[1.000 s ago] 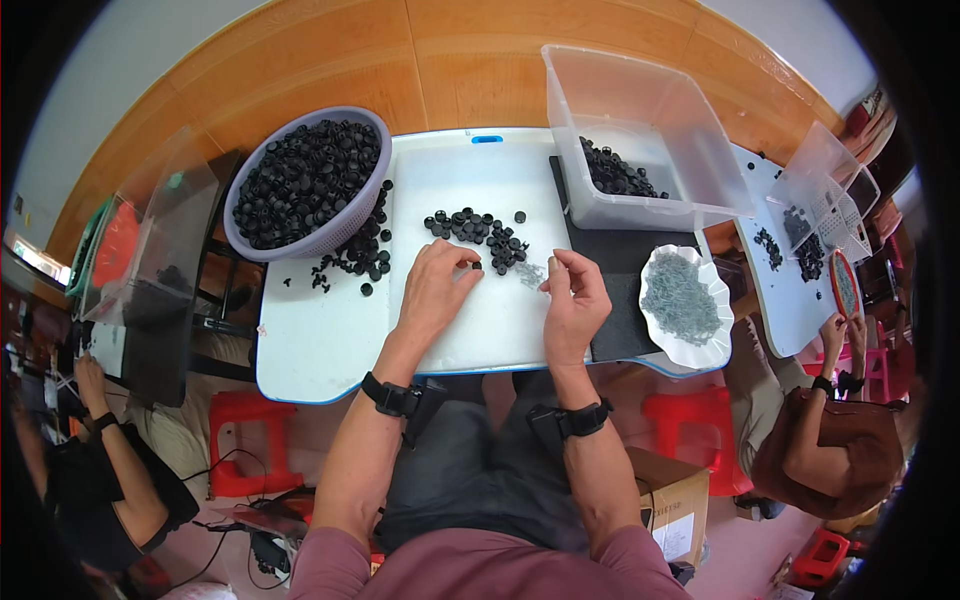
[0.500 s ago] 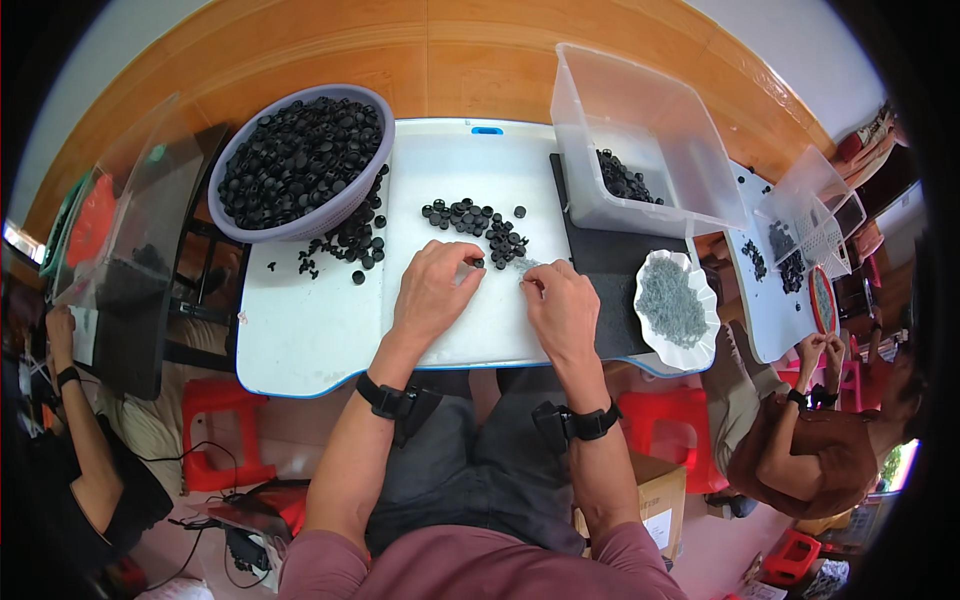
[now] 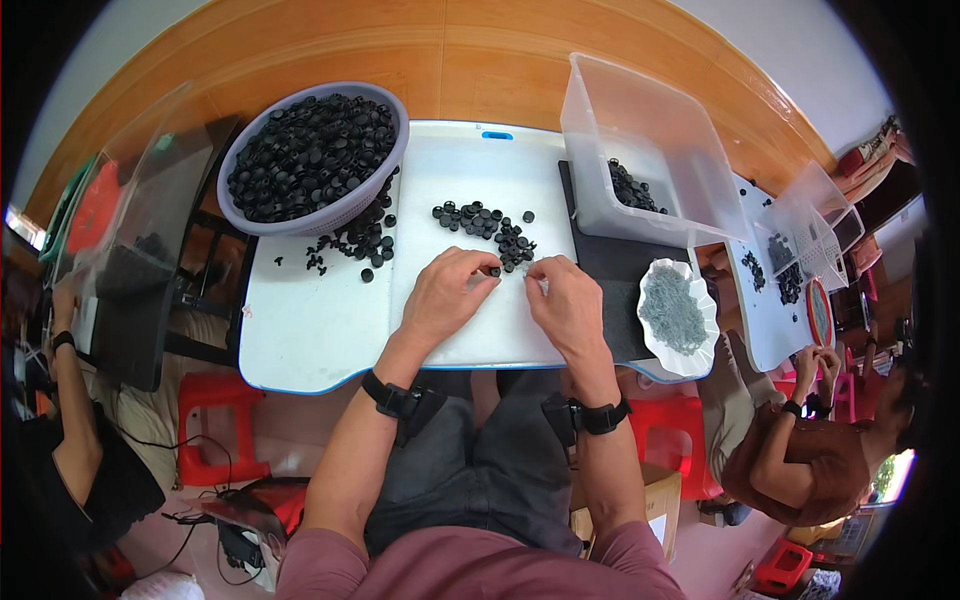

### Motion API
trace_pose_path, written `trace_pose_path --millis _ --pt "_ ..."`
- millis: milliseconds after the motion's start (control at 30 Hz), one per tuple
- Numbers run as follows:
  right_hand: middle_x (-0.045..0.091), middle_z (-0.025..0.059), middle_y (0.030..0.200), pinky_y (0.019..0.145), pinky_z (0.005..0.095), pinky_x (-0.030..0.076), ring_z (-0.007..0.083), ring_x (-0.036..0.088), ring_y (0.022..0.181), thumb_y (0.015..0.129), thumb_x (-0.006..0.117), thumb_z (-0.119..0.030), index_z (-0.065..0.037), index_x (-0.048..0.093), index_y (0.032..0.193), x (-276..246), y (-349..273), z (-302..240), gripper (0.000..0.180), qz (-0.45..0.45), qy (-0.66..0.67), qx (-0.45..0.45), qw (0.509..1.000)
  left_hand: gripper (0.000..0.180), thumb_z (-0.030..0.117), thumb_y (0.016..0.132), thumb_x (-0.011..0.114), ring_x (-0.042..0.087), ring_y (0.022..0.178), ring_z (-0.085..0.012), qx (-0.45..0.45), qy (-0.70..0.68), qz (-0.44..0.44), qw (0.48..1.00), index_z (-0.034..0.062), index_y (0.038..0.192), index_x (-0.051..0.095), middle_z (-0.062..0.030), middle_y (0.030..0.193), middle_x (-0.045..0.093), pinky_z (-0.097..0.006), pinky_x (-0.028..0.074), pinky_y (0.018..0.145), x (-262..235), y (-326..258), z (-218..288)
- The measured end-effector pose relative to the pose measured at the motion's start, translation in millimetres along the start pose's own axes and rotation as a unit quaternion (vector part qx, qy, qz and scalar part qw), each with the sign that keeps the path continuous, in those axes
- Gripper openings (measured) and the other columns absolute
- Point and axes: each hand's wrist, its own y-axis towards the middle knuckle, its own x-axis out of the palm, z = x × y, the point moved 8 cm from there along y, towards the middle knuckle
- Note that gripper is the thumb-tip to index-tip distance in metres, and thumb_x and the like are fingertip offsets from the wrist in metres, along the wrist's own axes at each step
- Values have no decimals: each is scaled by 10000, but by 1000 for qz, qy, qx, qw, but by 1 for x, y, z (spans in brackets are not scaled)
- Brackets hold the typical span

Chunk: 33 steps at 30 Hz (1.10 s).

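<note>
My left hand (image 3: pixel 447 295) is closed in a pinch on a small round black cap (image 3: pixel 494 271) above the white table. Close beside it, my right hand (image 3: pixel 568 305) has thumb and forefinger pressed together; whatever lies between them is too small to make out. Just beyond my fingertips is a loose cluster of black caps (image 3: pixel 480 222) on the white tabletop (image 3: pixel 420 160). A few tiny pale, clear bits lie by the cluster, partly hidden by my right hand.
At the left, a purple-grey basket (image 3: pixel 228 205) brims with black caps, several spilled beside it. To the right are a clear plastic bin (image 3: pixel 690 130), a black board (image 3: pixel 612 290) and a white fluted dish (image 3: pixel 655 345) of grey-green bits. People work at tables on both sides.
My hands have come a little closer together, the black cap still in my left fingers. The whole view has shifted slightly.
</note>
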Motion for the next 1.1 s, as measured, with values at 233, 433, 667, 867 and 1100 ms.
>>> trace_pose_path --millis 233,433,667,867,1100 --pt "709 140 889 643 336 532 262 693 704 899 695 -4 -19 734 1020 4 1 -4 128 59 237 20 970 225 105 852 767 703 883 -244 -8 2 -11 1000 52 1069 737 -106 946 744 -355 565 758 1 1 -3" --pt "735 88 864 577 262 513 117 656 646 916 708 -2 15 738 1036 27 -6 6 125 76 365 130 919 224 112 851 770 707 860 -263 -29 1 -12 1000 41 1059 728 -121 930 739 -371 579 773 1 3 -2" --pt "729 38 811 547 219 449 37 562 627 901 754 -35 19 758 984 39 -4 21 99 65 433 183 880 225 104 836 782 712 833 -261 -36 0 -8 999 42 1047 735 -124 892 728 -371 580 739 -1 3 -4" --pt "734 37 808 543 240 438 55 552 603 859 780 -49 -10 769 945 38 -4 18 95 69 365 152 916 226 101 835 782 711 829 -263 -34 -8 -10 999 40 1048 739 -126 899 731 -372 582 740 3 3 -7" --pt "731 73 818 536 264 458 105 592 585 845 784 -49 -14 761 919 25 -3 6 85 100 292 104 946 212 94 839 775 707 841 -263 -35 -6 -10 999 36 1039 736 -118 887 731 -376 581 744 2 3 -5"
